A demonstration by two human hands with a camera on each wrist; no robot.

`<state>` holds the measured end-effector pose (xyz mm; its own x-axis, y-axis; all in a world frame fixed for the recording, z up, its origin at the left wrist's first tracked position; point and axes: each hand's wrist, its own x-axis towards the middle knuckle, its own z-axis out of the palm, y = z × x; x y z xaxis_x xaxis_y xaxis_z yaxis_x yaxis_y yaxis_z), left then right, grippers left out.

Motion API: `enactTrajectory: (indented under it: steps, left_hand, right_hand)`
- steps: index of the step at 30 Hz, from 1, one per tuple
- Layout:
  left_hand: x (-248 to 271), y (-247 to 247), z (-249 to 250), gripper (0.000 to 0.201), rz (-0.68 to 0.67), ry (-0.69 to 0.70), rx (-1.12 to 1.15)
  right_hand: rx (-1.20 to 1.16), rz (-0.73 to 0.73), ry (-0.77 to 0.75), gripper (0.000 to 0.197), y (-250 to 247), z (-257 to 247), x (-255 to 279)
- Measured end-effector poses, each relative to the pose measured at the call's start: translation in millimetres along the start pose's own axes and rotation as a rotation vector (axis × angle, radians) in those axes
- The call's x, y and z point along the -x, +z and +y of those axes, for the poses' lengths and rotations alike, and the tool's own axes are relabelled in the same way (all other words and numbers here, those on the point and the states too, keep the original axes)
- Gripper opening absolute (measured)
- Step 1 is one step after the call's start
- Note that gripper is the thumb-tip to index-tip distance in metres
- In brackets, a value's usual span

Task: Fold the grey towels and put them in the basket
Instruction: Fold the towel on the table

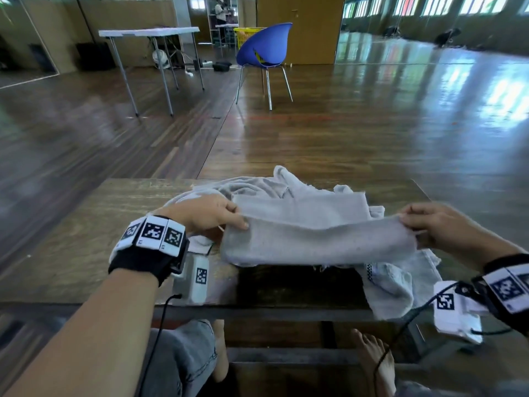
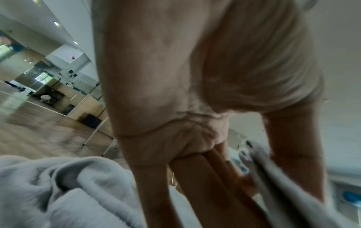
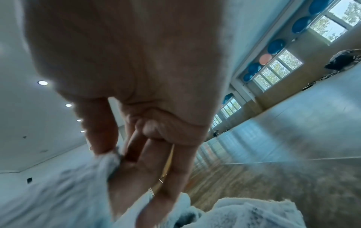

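Note:
A grey towel (image 1: 317,239) hangs doubled over between my two hands above the wooden table (image 1: 94,224). My left hand (image 1: 229,217) pinches its left end, thumb on top; in the left wrist view the towel edge (image 2: 273,177) sits between thumb and fingers. My right hand (image 1: 412,223) pinches the right end, and the right wrist view shows the towel (image 3: 105,163) caught between thumb and fingers. More grey towels (image 1: 257,187) lie crumpled in a heap behind the held one. No basket shows near the table.
Another pale cloth (image 1: 392,287) hangs over the table's near right edge. A blue chair (image 1: 263,47) and a white folding table (image 1: 148,32) stand far off on the wooden floor, with a yellow crate (image 1: 243,34) behind the chair. My bare feet (image 1: 369,356) are under the table.

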<state>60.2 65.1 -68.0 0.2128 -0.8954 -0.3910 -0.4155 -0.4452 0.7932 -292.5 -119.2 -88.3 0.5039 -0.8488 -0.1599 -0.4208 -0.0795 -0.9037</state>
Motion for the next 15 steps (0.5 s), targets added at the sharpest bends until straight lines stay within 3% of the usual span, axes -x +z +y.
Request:
enactTrajectory:
  steps: [2,4,11,15]
  left_hand:
    - [-8,3,-6,0.018,-0.065,-0.086,-0.01]
    - [-20,2,-10,0.021,-0.03,-0.126,-0.062]
    - [-59,-8,-14,0.02,0.437,-0.016,-0.154]
    - [-72,-4,-16,0.015,0.628,0.074,-0.248]
  right_hand:
    - [0.164,-0.028,0.067,0.015,-2,9,-6]
    - [0.244,0.006,0.052,0.014,-2,17,-16]
    - [0.37,0.304,-0.278,0.01,17,22,-63]
    - [0.402,0.388,-0.312,0.006,26,21,-86]
